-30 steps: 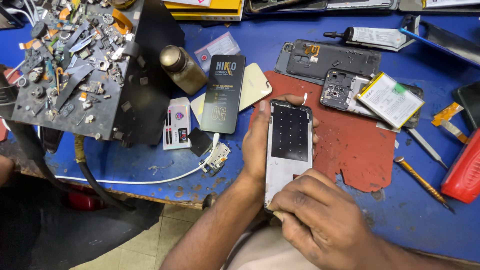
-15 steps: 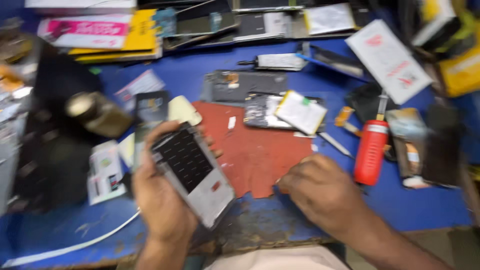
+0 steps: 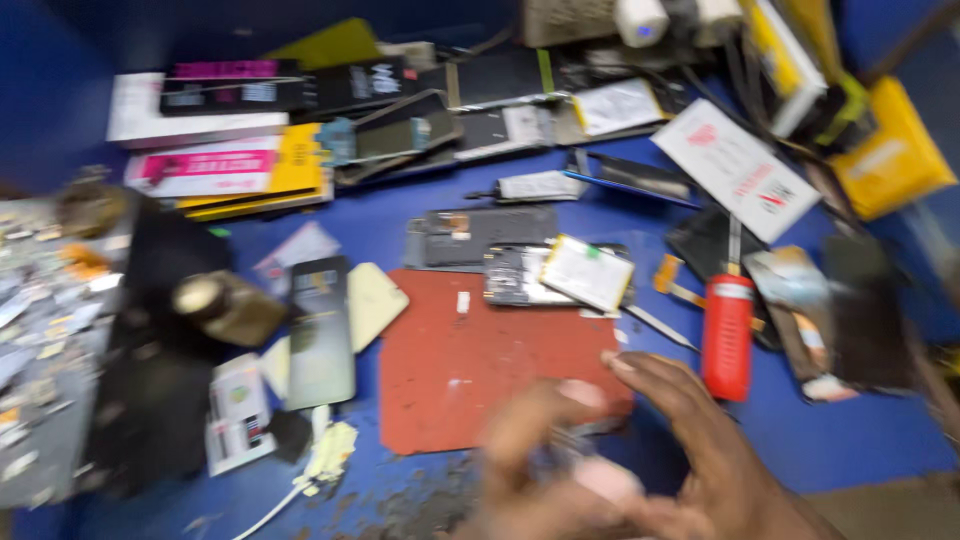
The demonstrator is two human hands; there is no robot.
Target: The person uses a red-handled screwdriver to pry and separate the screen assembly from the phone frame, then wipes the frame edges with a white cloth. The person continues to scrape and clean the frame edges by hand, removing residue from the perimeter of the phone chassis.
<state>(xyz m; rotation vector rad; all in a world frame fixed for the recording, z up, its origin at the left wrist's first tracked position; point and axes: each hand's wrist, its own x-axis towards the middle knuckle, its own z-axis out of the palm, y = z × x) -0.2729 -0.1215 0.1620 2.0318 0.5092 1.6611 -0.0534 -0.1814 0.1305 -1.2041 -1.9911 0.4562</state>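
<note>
Cluttered blue workbench (image 3: 400, 225), view motion-blurred. One hand (image 3: 640, 465) in view at bottom centre, heavily smeared; cannot tell for certain which hand it is, though it sits right of centre and reads as the right. Fingers spread and curled over the near edge of the flat red rectangular work mat (image 3: 480, 365); a thin object seems to lie under the fingertips, but blur hides whether anything is gripped, so the hold cannot be told. The other hand cannot be made out. On the far edge of the mat: an opened phone body with exposed circuit board (image 3: 515, 275) and a white-and-yellow rectangular battery (image 3: 588, 272) lying across it. Just beyond, a dark grey phone back frame (image 3: 478, 232). Right of the mat, a red cylindrical screwdriver handle (image 3: 727, 335), upright in the view, near the fingers but apart from them. Left of the mat, a dark glossy phone screen panel (image 3: 320, 330) overlapping a pale cream phone cover (image 3: 375, 300), and a brass-coloured round bottle (image 3: 225, 305) lying tilted. Stacked flat boxes in pink, yellow and white (image 3: 225, 170) along the back left. Yellow box (image 3: 890, 150) far right.
</note>
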